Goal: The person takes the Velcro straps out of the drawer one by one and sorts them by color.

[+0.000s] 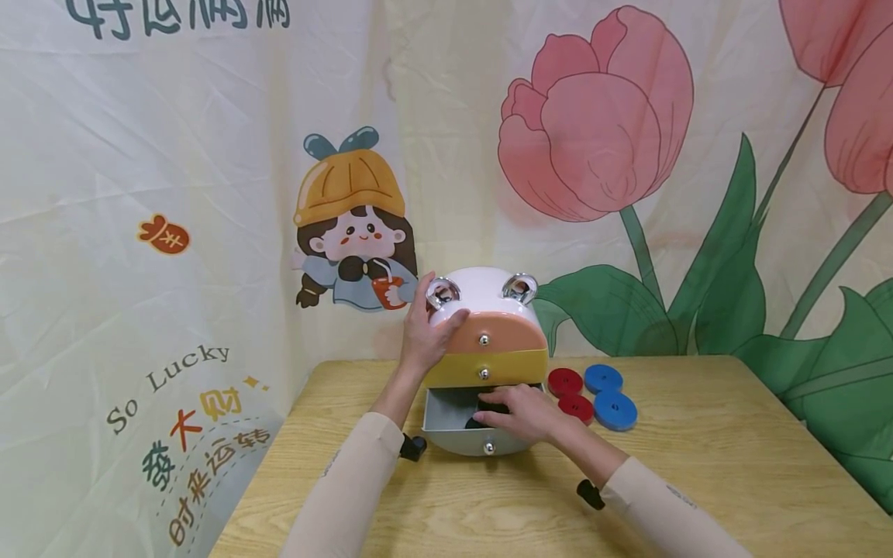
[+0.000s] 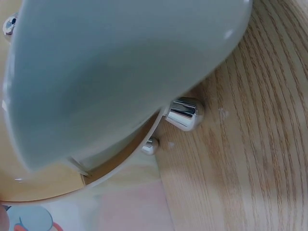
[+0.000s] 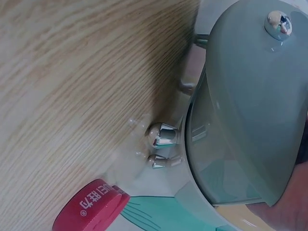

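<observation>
A small chest of drawers [image 1: 497, 364] with a white top and silver ring ears stands on the table. Its orange and yellow drawers are closed, while the grey bottom drawer [image 1: 446, 411] is pulled out. My left hand [image 1: 425, 333] grips the chest's upper left side, thumb on the front near one ear. Reaching into the grey drawer, my right hand [image 1: 519, 411] pinches a black roll [image 1: 492, 408] between thumb and fingers. Part of the roll is hidden by the hand. The right wrist view shows the drawer's grey front [image 3: 260, 96] and the hand's edge [image 3: 279, 207].
To the right of the chest lie two red rolls [image 1: 565, 381] and two blue rolls [image 1: 615, 410], flat on the wooden table [image 1: 663, 480]. A printed cloth [image 1: 453, 155] hangs behind the table. Silver feet [image 2: 185, 114] hold up the chest.
</observation>
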Available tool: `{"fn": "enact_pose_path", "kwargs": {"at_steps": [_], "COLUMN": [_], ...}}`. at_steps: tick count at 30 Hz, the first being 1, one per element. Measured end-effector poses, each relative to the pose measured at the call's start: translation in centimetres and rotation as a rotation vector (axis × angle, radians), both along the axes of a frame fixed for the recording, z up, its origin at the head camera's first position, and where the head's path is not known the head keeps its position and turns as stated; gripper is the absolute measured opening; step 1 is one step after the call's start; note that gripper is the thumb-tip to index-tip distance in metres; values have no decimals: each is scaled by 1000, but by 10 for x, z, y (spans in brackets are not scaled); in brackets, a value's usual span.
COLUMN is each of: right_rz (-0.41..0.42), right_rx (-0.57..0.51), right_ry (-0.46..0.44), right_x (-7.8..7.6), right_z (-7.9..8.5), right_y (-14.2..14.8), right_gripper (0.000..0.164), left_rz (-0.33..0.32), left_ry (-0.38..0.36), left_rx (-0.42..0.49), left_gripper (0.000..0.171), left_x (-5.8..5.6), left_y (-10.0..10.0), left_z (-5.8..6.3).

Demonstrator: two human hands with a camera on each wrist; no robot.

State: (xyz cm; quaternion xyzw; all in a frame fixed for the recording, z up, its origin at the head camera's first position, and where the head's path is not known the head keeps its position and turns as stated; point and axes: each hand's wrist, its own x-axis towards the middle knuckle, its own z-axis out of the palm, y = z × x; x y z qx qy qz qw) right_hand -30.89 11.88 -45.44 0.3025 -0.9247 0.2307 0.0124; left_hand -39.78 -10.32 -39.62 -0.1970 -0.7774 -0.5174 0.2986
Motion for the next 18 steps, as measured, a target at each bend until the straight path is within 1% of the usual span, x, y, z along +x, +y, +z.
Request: {"fn": "enact_pose_path", "kwargs": {"at_steps": [3, 11, 18], "right_rz": [-3, -27, -44], "right_rx": [4, 25, 35], "right_ry": [-8, -85, -104], "right_x": [-2, -4, -7], "right_z": [1, 5, 5], "right_y": [-1, -3, -5], "right_gripper": [54, 51, 46], "left_rz": [1, 4, -4], "left_ry": [-3, -2, -5], "left_rx": [-1, -1, 3], "left_gripper": [96, 98, 97], "left_x": [0, 1, 1], "left_y": [-1, 0, 0], "left_z": [0, 1, 1]}}
